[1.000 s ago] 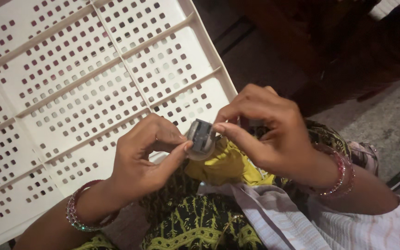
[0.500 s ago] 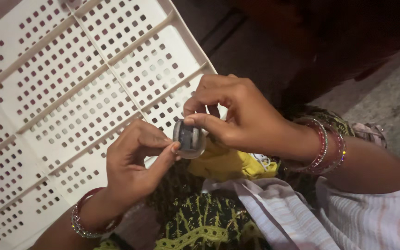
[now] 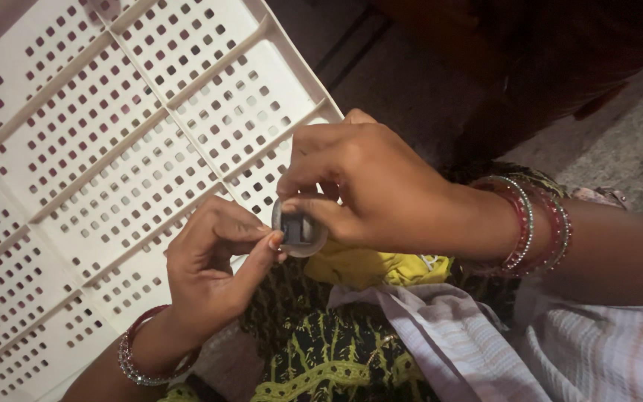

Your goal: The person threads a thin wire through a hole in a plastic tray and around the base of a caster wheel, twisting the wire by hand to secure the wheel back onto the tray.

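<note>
Centrally in the frame, the right hand (image 3: 366, 186) pinches a small round grey part (image 3: 299, 228) between thumb and fingers. The left hand (image 3: 213, 260) touches the part's left edge with thumb tip, fingers curled. A white perforated crate (image 3: 98, 134) fills the upper left; yellow cloth (image 3: 373, 266) lies below.

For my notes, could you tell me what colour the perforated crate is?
White, clearest in the head view: crate.

Small round grey part (image 3: 301, 229), fingertip-pinched
</note>
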